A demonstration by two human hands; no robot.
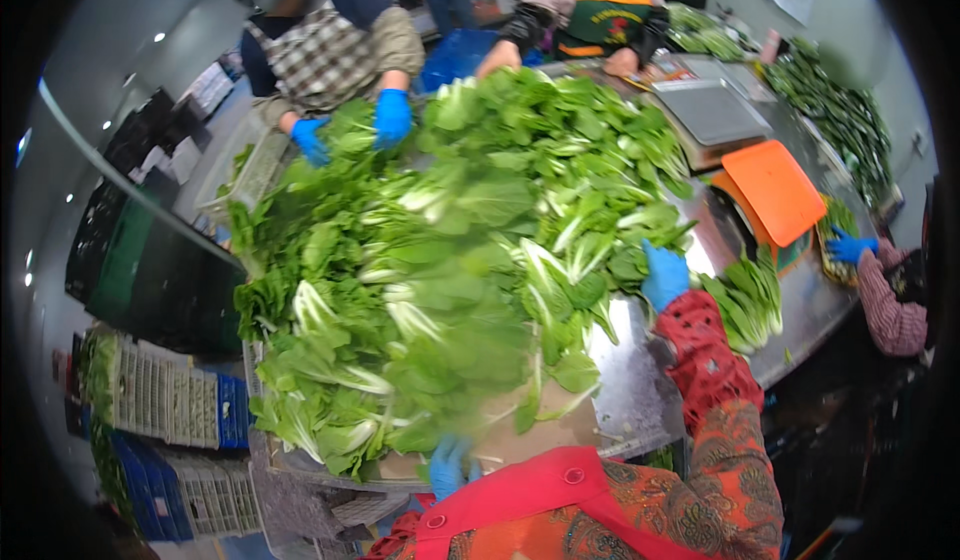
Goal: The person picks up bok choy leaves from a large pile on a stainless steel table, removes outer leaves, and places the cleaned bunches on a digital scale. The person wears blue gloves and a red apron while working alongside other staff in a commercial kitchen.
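A large heap of leafy greens with white stems, like bok choy (420,260), covers much of the metal table (637,380). My right hand (666,275), in a blue glove below a red sleeve cover, reaches to the heap's right edge and touches leaves; whether its fingers grip any is not visible. At the near edge is my left hand (448,468), also blue-gloved, beside the lowest leaves and a sheet of cardboard (562,417). Its grip is partly hidden and blurred. A small separate bunch of greens (746,297) lies right of my right hand.
Across the table, one person (322,57) in blue gloves handles greens; another (607,5) stands with hands at the heap. A third person's gloved hand (851,246) is at right. A scale with an orange tray (776,192), a metal scale (709,110) and stacked crates (180,402) surround the heap.
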